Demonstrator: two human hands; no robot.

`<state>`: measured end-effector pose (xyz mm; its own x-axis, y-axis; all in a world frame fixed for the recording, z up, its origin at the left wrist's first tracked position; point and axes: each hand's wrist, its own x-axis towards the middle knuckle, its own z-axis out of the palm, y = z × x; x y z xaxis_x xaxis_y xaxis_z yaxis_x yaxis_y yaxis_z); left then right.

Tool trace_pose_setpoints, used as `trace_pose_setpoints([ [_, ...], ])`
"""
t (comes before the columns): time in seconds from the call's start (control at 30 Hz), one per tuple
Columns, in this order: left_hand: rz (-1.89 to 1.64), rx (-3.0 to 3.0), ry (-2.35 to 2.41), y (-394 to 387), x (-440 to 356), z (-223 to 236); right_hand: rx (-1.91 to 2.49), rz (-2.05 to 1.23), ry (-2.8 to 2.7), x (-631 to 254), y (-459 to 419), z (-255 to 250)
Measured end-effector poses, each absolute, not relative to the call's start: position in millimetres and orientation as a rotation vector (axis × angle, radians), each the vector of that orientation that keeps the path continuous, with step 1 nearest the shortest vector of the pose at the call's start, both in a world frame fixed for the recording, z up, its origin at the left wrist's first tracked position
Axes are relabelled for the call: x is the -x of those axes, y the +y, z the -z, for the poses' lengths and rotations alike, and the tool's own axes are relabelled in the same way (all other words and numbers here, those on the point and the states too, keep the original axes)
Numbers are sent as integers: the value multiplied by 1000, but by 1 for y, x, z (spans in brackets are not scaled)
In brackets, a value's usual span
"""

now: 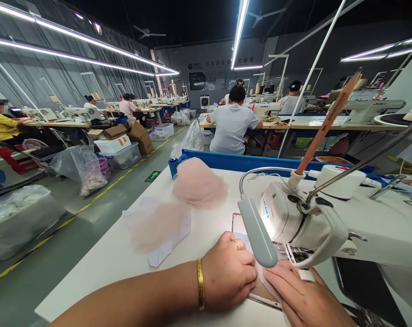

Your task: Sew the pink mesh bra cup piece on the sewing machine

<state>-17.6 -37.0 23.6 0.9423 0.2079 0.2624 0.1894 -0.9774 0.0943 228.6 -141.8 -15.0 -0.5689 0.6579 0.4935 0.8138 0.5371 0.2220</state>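
My left hand, with a gold bangle at its wrist, is closed with curled fingers on a pale, thin piece of fabric. Beside it, my right hand lies with its fingers stretched out over the same fabric. Both are at the front of a white sewing machine. The machine's grey lamp and its head hide the needle area and part of the fabric. A thin frame shows around the stitching spot on the table.
Sheer pink fabric pieces lie in two piles, the far pile and the near pile over white sheets. A blue thread spool stands at the table's back edge. A dark phone-like slab is at right. A person sits ahead.
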Motion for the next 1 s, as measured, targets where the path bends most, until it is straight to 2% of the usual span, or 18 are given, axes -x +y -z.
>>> trace_pose_setpoints([
  [0.2,-499,-3035,331,-34,15,-22,1448,363,-2361,-237,-144,34],
  [0.43,-477,-3086,361,-30,14,-21,1299,310,-2351,-233,-146,29],
  [0.87,-469,-2989,434,-14,7,-12,1414,414,-2288,-226,-137,27],
  [1.0,-508,-2829,616,3,-8,-1,1450,451,-2287,-231,-135,32],
])
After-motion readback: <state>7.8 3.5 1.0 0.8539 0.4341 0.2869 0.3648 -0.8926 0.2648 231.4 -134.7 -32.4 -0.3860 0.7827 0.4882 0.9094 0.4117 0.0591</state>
